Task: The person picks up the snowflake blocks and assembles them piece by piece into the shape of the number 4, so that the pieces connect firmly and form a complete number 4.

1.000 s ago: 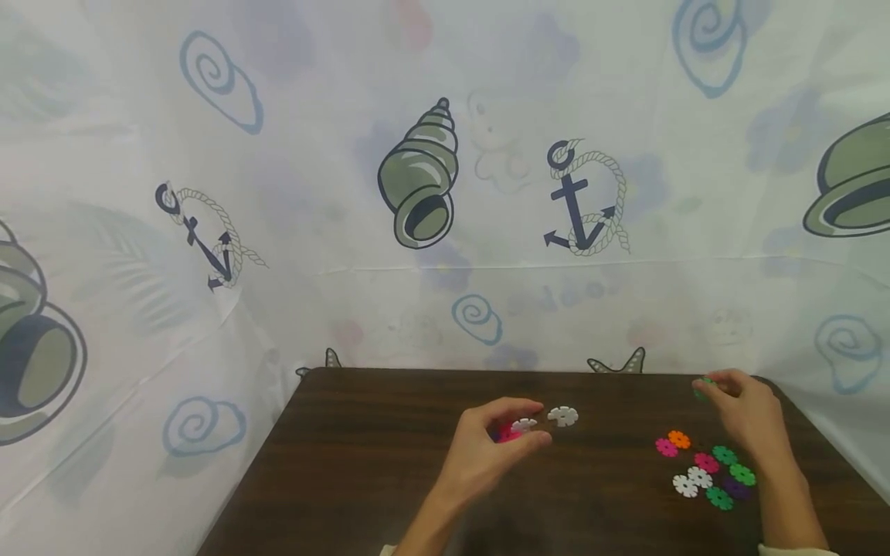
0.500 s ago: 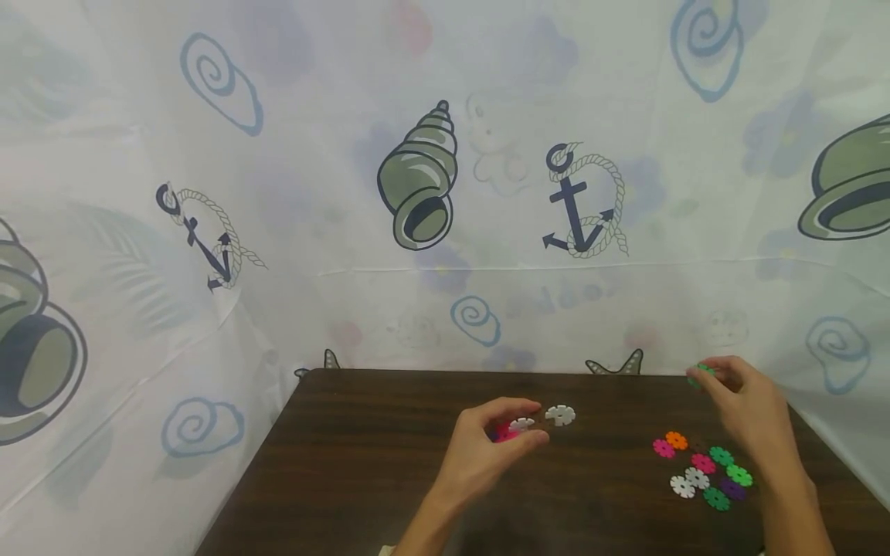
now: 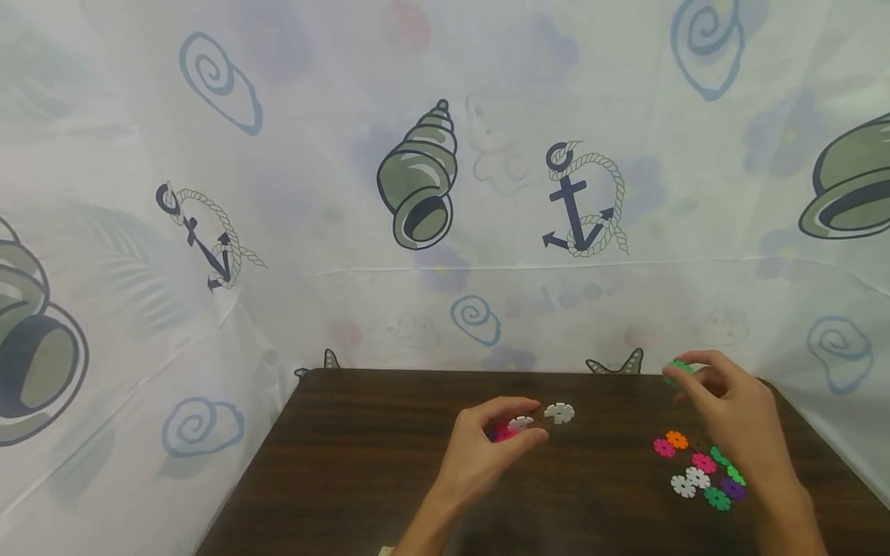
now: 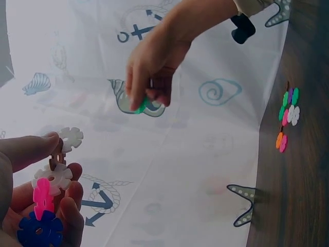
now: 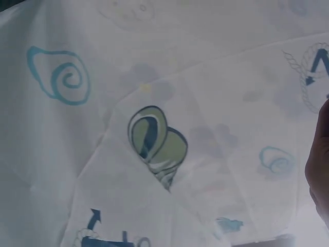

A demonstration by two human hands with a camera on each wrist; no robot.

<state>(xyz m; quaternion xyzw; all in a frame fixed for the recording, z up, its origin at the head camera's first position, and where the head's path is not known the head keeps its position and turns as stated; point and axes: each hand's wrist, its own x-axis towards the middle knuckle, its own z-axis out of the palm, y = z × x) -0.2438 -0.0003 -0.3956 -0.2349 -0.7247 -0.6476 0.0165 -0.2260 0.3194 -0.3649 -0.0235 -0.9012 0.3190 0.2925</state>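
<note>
My left hand (image 3: pixel 483 448) grips a chain of interlocked snowflake discs above the table. In the left wrist view the chain runs from a blue disc (image 4: pixel 40 230) through a pink disc (image 4: pixel 43 198), a white disc (image 4: pixel 52 177) and a brown disc (image 4: pixel 57 157) to a white end disc (image 4: pixel 71 138). Thumb and fingers pinch it near the brown one. My right hand (image 3: pixel 740 409) pinches a green disc (image 3: pixel 677 374) between thumb and fingertips, off to the right of the chain and apart from it. Only an edge of the right hand shows in the right wrist view.
Several loose discs lie on the dark wooden table (image 3: pixel 348 463) at the right, below the right hand: an orange disc (image 3: pixel 677 440), a purple disc (image 3: pixel 732 488), white, pink and green ones. A white printed curtain (image 3: pixel 313 154) hangs behind and to the left of the table.
My right hand has moved left with the green disc, toward the chain, and now overlaps some of the loose green discs. The left hand and its chain stay nearly still.
</note>
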